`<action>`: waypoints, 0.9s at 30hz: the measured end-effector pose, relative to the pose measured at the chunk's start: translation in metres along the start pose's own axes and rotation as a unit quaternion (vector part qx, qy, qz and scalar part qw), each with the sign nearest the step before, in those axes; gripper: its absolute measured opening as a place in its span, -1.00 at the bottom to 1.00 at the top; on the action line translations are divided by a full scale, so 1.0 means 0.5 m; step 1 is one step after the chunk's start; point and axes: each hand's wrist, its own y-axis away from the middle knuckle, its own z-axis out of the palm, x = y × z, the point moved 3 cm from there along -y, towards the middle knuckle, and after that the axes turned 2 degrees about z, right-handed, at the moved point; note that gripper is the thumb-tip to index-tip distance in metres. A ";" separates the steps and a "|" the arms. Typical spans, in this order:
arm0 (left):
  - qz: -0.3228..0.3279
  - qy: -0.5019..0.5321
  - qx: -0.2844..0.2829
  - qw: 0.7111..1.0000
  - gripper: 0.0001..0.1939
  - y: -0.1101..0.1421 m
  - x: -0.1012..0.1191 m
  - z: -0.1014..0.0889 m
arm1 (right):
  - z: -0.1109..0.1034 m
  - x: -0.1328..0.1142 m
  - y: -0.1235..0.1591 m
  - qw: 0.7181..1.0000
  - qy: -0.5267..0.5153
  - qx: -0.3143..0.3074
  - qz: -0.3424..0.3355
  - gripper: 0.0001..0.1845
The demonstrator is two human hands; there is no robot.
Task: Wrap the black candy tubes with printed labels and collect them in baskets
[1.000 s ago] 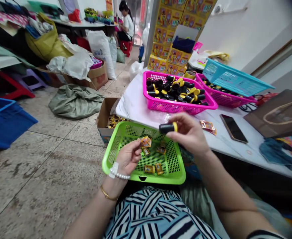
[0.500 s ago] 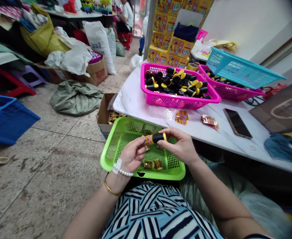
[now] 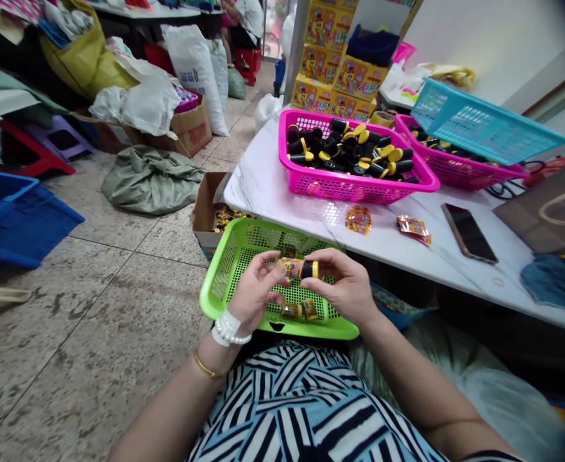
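Left hand and right hand are close together, fingertips pinching a black yellow-capped cylinder end-on against a gold-orange sachet, just above the green mesh basket. A pink basket of similar cylinders sits at 1 o'clock on the marble desk. Risk: a slackened pinch could let the slick sachet slip among the loose sachets or send the cylinder rolling.
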 end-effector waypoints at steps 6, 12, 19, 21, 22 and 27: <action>-0.029 -0.072 -0.108 0.991 -0.65 0.006 -0.005 -0.018 | 0.005 -0.010 0.013 0.993 0.065 -0.086 -0.046 -0.57; -0.028 -0.129 -0.142 0.981 -0.64 -0.020 -0.015 0.004 | 0.001 -0.014 0.045 0.980 0.173 -0.013 -0.094 -0.45; -0.081 -0.120 -0.143 0.979 -0.50 -0.015 -0.026 0.008 | -0.016 0.012 0.061 0.975 0.176 0.048 -0.123 -0.74; -0.095 -0.101 -0.124 0.983 -0.56 -0.006 -0.025 -0.005 | -0.018 0.018 0.061 0.979 0.167 0.027 -0.110 -0.75; -0.096 -0.098 -0.118 0.984 -0.60 -0.003 -0.024 -0.010 | -0.017 0.020 0.061 0.984 0.153 0.010 -0.092 -0.75; -0.037 -0.151 -0.119 0.981 -0.69 0.000 -0.025 -0.009 | -0.012 0.024 0.062 0.997 0.076 -0.009 -0.013 -0.77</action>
